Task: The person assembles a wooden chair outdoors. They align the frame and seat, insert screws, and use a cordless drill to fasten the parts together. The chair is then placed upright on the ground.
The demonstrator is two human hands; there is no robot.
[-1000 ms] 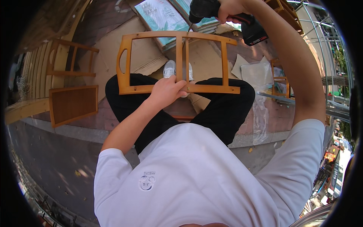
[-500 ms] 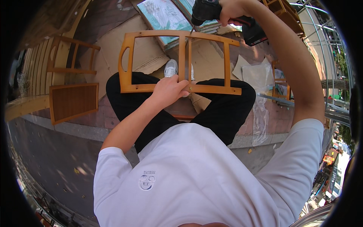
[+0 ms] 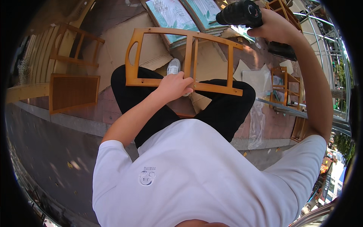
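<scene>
- Landmark: the wooden frame (image 3: 185, 62), a ladder-like chair part, lies across the person's black-trousered knees in the middle of the view, its far rail raised off the ground.
- Left of the frame: a flat brown wooden panel (image 3: 73, 92) lies on the paving, and beyond it another slatted frame (image 3: 75, 45) rests on cardboard. Both are well apart from the hands; the risk here looks small, though a knee swinging out could knock the panel.
- At the frame's near rail: the left hand (image 3: 174, 85) is clenched over the rail beside the middle slat, pinning it to the lap. If that grip loosens, the frame would likely twist or slide off the knees, since nothing else braces it.
- Just behind that hand, under the frame: a white shoe (image 3: 174, 67). A dropped tool or a slipping frame could land on the foot.
- Above the frame's far right corner: the right hand (image 3: 274, 26) grasps a black power drill (image 3: 240, 13), raised clear of the wood. I cannot see the bit. Brought down at a slant, it could skid off the rail or split the thin slat, and the left fingers sit close to the middle slat.
- Right of the frame: a small assembled wooden stand (image 3: 281, 89) and a clear plastic sheet (image 3: 257, 121) on the ground; the plastic could be slippery underfoot.
- Surface and surroundings: outdoor paving in sun, flattened cardboard (image 3: 151, 49) beneath the work, a kerb (image 3: 68, 122) and dark roadway nearer the person, metal railings far right.
</scene>
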